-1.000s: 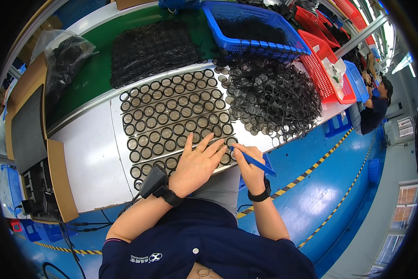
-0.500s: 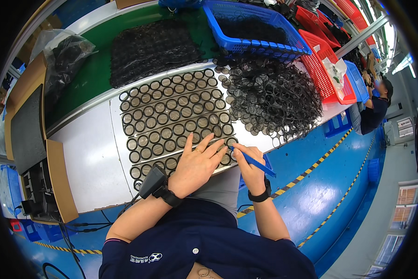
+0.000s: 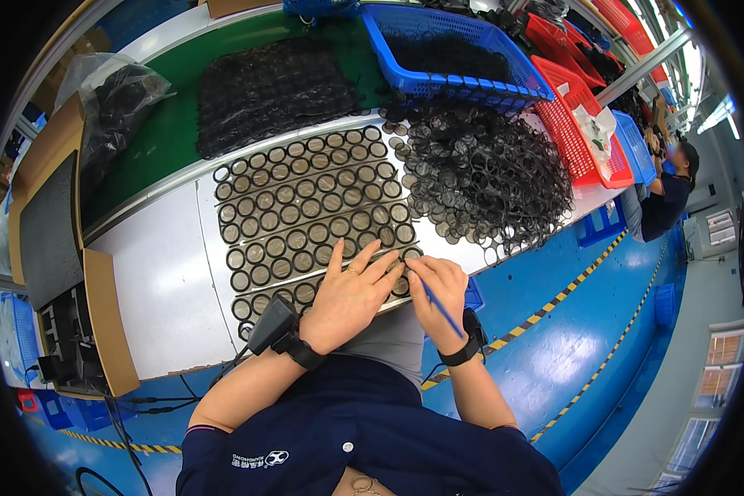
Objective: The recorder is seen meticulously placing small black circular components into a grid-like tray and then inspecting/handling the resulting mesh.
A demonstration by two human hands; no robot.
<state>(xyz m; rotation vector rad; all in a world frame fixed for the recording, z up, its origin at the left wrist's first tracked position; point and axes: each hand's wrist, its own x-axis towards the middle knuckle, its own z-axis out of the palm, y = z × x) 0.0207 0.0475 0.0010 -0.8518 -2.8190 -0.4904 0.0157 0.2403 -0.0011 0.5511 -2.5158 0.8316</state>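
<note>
My left hand (image 3: pixel 351 291) lies palm down with fingers spread over the near right part of a board of black rings (image 3: pixel 293 217). These rings sit in rows, and their round middles look greyish and see-through. Fingers of my right hand (image 3: pixel 440 296) close around a slim blue pen-like tool (image 3: pixel 444 312), which slants down across the palm. The right fingertips are at the board's near right edge, beside my left fingers. Whatever lies under those fingertips is hidden. Beyond them, a loose heap of dark thin rings and discs (image 3: pixel 492 178) covers the table's right end.
A white table (image 3: pixel 153 289) carries the board. Behind it, a dark sheet of rings (image 3: pixel 277 93) lies on a green surface. A blue basket (image 3: pixel 405 78) and red basket (image 3: pixel 574 124) stand at the far right; an open carton (image 3: pixel 107 322) stands left. Another person (image 3: pixel 668 194) sits far right.
My right hand has shifted slightly left and turned, swinging the blue tool from pointing out to the right to a steeper slant across the palm. My left hand stays almost unmoved.
</note>
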